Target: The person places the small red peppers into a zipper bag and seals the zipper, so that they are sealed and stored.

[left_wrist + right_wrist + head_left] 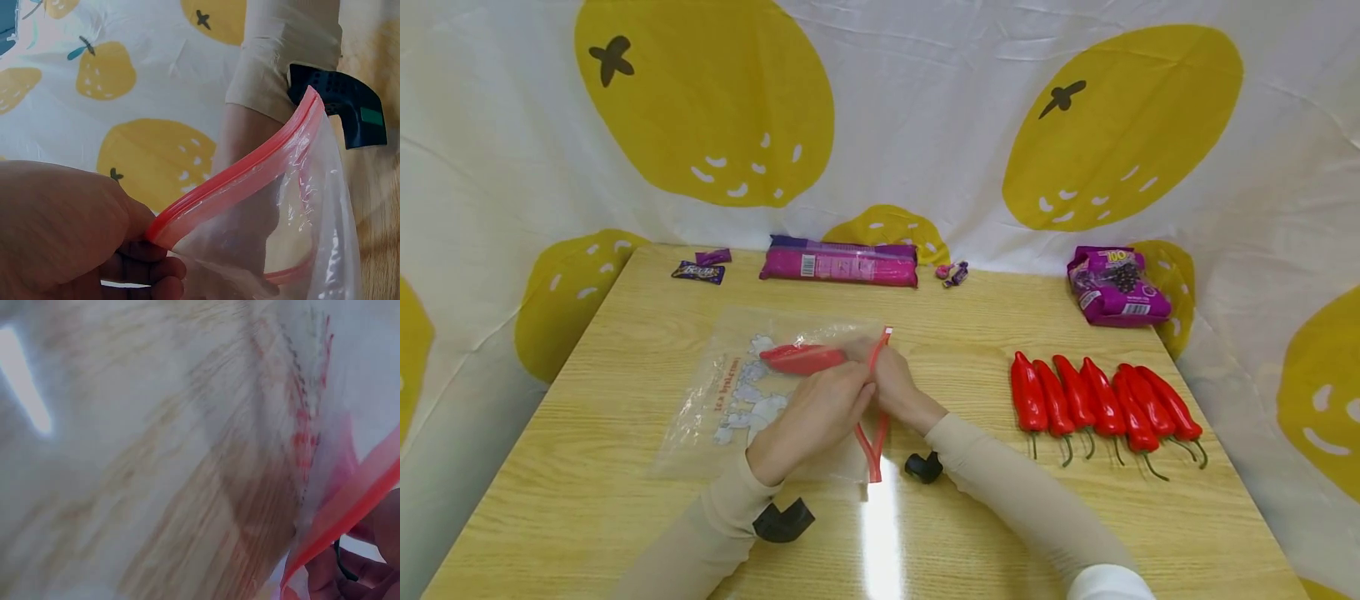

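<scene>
Zip bag (748, 392), clear plastic, glossy tapered peppers (1105, 402)

A pepper (801, 359) is lying inside a zip bag (692, 417) on a table (970, 533), beyond the left hand (816, 408) and just left of the right hand (897, 382). Seven peppers (1101, 402) are lying to the right of both hands. Beyond the hands, a packet (842, 264) is resting between wrapped bars (698, 272) and sweets (956, 274); a second packet (1116, 292) is sitting far right, before a hanging cloth (917, 100).
</scene>
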A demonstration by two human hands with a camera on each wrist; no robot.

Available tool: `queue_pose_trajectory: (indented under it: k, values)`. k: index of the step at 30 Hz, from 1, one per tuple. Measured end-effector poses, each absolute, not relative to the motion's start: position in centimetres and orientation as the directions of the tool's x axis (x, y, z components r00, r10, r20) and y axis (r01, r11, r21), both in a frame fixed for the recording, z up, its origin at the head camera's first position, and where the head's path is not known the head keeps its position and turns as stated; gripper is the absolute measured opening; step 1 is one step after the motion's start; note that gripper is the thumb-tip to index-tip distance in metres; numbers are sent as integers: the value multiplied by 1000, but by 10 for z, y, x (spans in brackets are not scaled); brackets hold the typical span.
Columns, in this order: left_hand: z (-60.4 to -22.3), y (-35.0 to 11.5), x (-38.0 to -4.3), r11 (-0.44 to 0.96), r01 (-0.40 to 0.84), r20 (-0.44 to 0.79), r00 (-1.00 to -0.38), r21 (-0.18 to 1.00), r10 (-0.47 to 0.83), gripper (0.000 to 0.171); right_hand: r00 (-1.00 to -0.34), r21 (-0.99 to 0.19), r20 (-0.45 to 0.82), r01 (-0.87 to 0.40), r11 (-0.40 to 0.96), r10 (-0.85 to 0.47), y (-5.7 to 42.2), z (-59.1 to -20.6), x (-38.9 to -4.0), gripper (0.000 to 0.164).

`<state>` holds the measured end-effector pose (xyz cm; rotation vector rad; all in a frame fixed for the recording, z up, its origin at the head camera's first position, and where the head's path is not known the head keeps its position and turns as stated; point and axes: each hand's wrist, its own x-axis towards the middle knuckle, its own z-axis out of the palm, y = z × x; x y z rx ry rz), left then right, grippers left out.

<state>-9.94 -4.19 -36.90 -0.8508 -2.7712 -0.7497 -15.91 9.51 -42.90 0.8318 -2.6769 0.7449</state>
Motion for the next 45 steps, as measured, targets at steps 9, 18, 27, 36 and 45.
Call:
queue_pose_trajectory:
  k: [9, 18, 27, 36, 45]
  values:
    - [-368, -41, -106, 750, 420, 240, -907, 511, 345, 27, -870, -242, 283, -473, 847, -405, 96, -424, -155, 19]
    - [-366, -45, -111, 711, 305, 178, -952, 633, 250, 20, -780, -180, 497, -523, 833, -381, 160, -398, -121, 20]
    - [-368, -47, -114, 716, 248, 121, -967, 653, 225, 16, -874, -128, 466, -224, 966, -140, 276, -399, -81, 22]
    - [-375, -54, -114, 703, 202, 77, -976, 681, 206, 18, -958, -100, 286, -64, 993, -33, 303, -405, -66, 41]
    - [-374, -56, -114, 714, 216, 102, -975, 667, 199, 18, -964, 19, 246, -96, 995, -98, 292, -416, -65, 47]
